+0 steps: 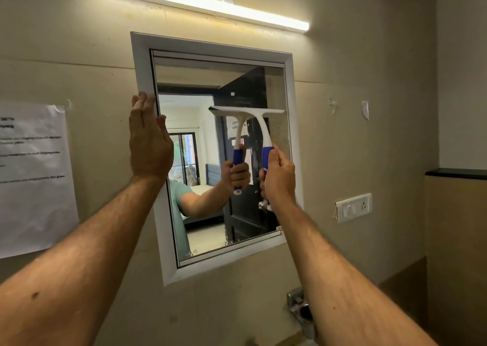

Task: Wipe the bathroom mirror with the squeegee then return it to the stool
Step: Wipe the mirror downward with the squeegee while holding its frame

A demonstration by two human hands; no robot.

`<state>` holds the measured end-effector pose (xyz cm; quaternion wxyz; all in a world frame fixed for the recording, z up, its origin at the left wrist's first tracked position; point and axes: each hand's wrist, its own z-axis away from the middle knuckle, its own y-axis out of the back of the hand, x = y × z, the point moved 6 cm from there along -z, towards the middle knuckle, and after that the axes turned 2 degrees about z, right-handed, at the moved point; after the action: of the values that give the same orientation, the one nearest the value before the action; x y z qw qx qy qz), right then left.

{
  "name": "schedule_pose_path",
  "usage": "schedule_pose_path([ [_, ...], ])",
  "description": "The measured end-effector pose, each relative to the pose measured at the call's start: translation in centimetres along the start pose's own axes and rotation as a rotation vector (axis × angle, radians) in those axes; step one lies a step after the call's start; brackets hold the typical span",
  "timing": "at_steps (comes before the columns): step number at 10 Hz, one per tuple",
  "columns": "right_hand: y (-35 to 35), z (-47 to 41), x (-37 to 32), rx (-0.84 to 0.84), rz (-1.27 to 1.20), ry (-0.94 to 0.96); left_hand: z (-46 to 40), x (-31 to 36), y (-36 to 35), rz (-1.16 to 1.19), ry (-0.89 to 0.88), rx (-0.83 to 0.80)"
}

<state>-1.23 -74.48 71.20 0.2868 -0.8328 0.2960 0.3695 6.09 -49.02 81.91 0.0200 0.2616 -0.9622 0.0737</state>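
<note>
- White-framed bathroom mirror [210, 87] hangs on a beige wall [355, 82], under a lit tube light [200, 3].
- Right hand [278, 179] holds the squeegee [259, 124], fingers curled round its blue handle; the white blade lies flat against the upper right glass.
- Left hand [149, 142] presses flat on the frame's left edge, fingers straight and together.
- Printed paper [34, 177] is stuck to the wall at left; a switch plate [353, 207] sits at right.

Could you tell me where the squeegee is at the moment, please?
In the head view the squeegee is held up by the right hand, its blade against the right half of the mirror, about mid-height, near the frame's right side.
</note>
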Motion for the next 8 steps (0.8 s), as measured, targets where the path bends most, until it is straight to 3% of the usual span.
schedule_pose_path([
  [2,2.1,4.6,4.7,0.001,-0.031,-0.099,0.7,0.0,-0.2,-0.004,0.004,-0.023],
  [5,-0.3,0.6,0.4,-0.031,0.008,-0.002,-0.3,0.2,0.0,-0.033,-0.024,-0.012],
  [8,2.6,5.5,5.9,-0.007,-0.011,-0.113,0.6,-0.1,-0.2,-0.05,-0.007,-0.018],
])
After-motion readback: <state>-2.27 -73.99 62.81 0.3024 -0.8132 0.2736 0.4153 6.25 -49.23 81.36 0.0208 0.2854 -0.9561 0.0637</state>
